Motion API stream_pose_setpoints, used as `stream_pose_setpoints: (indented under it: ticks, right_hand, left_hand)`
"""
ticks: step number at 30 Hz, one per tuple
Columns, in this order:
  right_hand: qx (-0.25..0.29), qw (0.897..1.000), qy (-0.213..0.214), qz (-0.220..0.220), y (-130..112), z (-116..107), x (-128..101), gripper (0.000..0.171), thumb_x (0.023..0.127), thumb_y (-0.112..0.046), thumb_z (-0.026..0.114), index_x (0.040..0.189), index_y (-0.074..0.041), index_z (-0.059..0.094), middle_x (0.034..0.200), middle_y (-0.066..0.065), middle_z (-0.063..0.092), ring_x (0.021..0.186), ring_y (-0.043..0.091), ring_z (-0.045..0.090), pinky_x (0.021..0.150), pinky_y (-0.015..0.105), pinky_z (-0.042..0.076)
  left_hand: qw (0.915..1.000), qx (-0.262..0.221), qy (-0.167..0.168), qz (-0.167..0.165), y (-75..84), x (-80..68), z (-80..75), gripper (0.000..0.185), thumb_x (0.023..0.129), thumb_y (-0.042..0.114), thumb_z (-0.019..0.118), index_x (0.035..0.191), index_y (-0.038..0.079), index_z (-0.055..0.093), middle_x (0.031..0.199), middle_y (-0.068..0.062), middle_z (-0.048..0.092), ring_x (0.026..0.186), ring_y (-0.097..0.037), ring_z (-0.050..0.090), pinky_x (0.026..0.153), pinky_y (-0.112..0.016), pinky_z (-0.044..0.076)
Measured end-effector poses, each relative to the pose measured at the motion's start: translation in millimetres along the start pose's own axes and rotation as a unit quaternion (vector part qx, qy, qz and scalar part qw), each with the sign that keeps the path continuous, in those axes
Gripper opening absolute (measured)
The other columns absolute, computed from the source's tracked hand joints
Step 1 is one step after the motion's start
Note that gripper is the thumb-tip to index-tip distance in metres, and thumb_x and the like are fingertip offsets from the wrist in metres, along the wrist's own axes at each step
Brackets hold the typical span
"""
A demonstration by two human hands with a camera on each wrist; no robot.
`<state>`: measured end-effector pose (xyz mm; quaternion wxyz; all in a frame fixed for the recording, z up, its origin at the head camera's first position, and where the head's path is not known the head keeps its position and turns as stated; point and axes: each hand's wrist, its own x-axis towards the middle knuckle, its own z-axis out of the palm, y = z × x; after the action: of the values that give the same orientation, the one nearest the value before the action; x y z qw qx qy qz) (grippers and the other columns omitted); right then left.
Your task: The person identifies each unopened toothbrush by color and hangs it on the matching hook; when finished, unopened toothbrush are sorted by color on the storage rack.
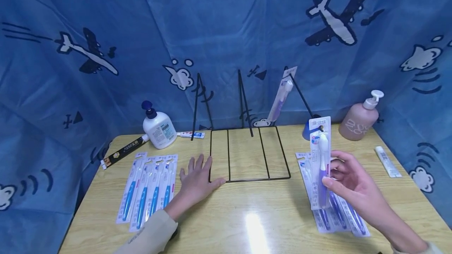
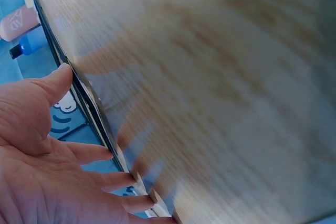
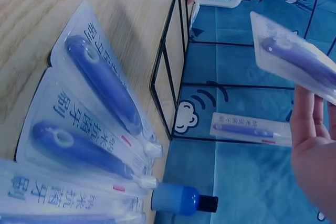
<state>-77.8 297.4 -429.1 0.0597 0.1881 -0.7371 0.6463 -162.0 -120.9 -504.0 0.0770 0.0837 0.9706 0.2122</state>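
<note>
My right hand [image 1: 353, 183] pinches a packaged purple toothbrush [image 1: 320, 164] by its edge, holding it raised. At its top hole, the end of the black wire rack's [image 1: 248, 180] right prong shows in the head view. Another packaged purple toothbrush [image 1: 280, 99] hangs further back on that prong. Under the held pack, several packaged purple toothbrushes [image 3: 102, 80] lie on the table. My left hand [image 1: 197, 179] rests with spread fingers at the left front corner of the rack's base. The rack's left and middle prongs carry nothing.
Several packaged blue toothbrushes [image 1: 148, 191] lie at left. Behind them are a black toothpaste box [image 1: 124, 151], a white pump bottle [image 1: 160, 128] and a small tube [image 1: 190, 135]. A pink pump bottle [image 1: 358, 120], blue bottle [image 3: 178, 199] and white tube [image 1: 388, 162] stand or lie at right.
</note>
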Motion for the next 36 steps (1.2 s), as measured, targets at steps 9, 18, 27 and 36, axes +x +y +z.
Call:
stream_pose_setpoints:
  ticks: [9, 18, 27, 36]
  right_hand:
    - [0.031, 0.999, 0.032, 0.002, 19, 17, 33, 0.051, 0.104, 0.016, 0.059, 0.148, -0.008, 0.053, 0.115, 0.001, 0.072, 0.103, 0.011, 0.071, 0.087, 0.021, 0.057]
    - [0.125, 0.989, 0.078, -0.001, 41, 36, 98, 0.037, 0.107, 0.010, 0.059, 0.136, -0.012, 0.054, 0.112, 0.000, 0.071, 0.103, 0.012, 0.067, 0.086, 0.023, 0.058]
    - [0.121, 0.985, 0.119, 0.015, 61, 45, 151, 0.031, 0.107, 0.003, 0.066, 0.132, -0.012, 0.056, 0.110, -0.001, 0.070, 0.102, 0.012, 0.066, 0.090, 0.024, 0.056]
    - [0.071, 0.978, 0.194, 0.028, 63, 36, 160, 0.035, 0.102, 0.003, 0.073, 0.132, 0.004, 0.057, 0.112, -0.001, 0.071, 0.102, 0.010, 0.067, 0.088, 0.018, 0.053]
  left_hand:
    - [0.9999, 0.004, 0.010, 0.008, -3.3, -5.0, -1.2, 0.090, 0.101, 0.059, 0.073, 0.166, 0.005, 0.044, 0.172, -0.029, 0.031, 0.158, -0.057, 0.021, 0.114, -0.088, 0.017]
    - [0.9999, 0.002, 0.010, 0.010, -4.5, 1.4, -2.7, 0.089, 0.101, 0.060, 0.072, 0.166, 0.005, 0.044, 0.173, -0.028, 0.030, 0.159, -0.057, 0.019, 0.115, -0.087, 0.016]
    - [0.9997, 0.010, 0.018, 0.012, -7.2, -3.3, -2.5, 0.089, 0.100, 0.057, 0.075, 0.164, 0.003, 0.046, 0.171, -0.030, 0.033, 0.157, -0.059, 0.023, 0.113, -0.089, 0.017]
    - [0.9998, 0.014, 0.014, 0.009, -2.5, 0.5, 1.8, 0.091, 0.100, 0.062, 0.072, 0.166, 0.006, 0.044, 0.172, -0.027, 0.032, 0.158, -0.056, 0.022, 0.114, -0.087, 0.018]
